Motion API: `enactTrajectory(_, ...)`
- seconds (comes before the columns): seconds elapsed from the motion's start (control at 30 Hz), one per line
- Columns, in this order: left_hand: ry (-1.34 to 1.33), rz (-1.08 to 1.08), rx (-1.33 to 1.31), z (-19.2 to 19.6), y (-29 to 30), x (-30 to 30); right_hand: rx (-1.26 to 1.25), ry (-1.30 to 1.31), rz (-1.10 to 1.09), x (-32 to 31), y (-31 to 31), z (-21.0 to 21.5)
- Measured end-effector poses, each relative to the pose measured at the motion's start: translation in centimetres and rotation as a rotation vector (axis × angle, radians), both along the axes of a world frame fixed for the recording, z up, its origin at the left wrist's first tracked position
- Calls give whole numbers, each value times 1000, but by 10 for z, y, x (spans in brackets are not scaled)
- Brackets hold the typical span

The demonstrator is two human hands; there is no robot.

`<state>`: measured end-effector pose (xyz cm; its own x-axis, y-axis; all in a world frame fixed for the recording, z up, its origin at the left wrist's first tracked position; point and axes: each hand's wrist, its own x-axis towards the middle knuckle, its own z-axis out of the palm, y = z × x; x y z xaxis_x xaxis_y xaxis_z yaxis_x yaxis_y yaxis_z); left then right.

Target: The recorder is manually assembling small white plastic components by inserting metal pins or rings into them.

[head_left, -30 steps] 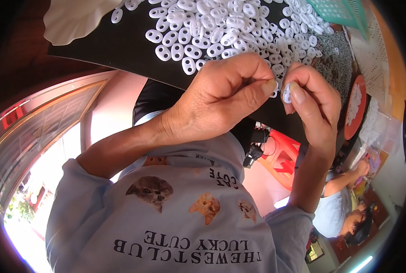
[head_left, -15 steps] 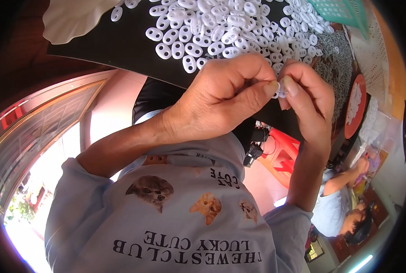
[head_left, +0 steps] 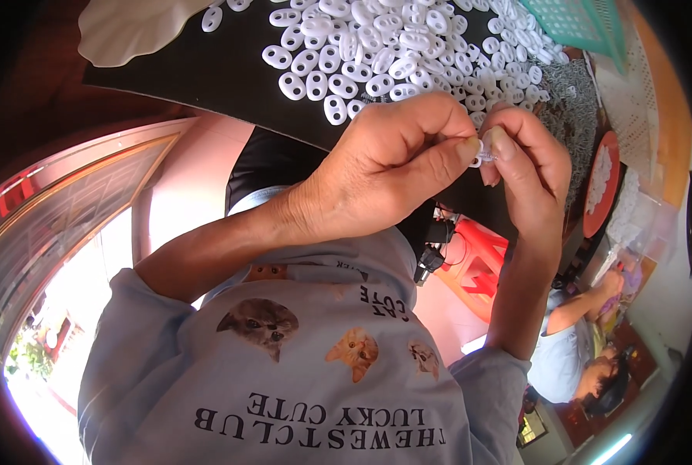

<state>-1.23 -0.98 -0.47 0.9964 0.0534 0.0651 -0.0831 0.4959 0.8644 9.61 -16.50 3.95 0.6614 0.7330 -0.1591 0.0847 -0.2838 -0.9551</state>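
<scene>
Just in front of the heap, my left hand pinches a small white plastic piece between thumb and forefinger. My right hand meets it there, its thumb and fingertips closed on a small translucent piece pressed against the white one. Fingertips hide most of both pieces, so I cannot tell how they fit together. Beyond the hands lies a heap of white oval plastic pieces, each with two holes, spread over a black board.
Small grey metal parts lie piled to the right, beside a red dish of small white pieces. A green basket stands far right, a pale scalloped dish far left. Below are a red stool and another person at right.
The whole view has shifted slightly, so the heap sits a little farther right and lower. Both hands keep their pinch, and slightly more of the translucent piece shows between the fingertips.
</scene>
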Motion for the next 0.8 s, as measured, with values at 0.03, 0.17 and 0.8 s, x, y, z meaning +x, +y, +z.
enactTrajectory(0.03, 22, -14, -8, 0, 1, 0, 0, -3, -1, 0, -1, 1)
enactTrajectory(0.17, 32, -7, 13, 0, 1, 0, 47, 10, -53, 0, -3, 7)
enactTrajectory(0.8, 54, -10, 88, 1, 1, 0, 49, -35, 38, -4, -5, 13)
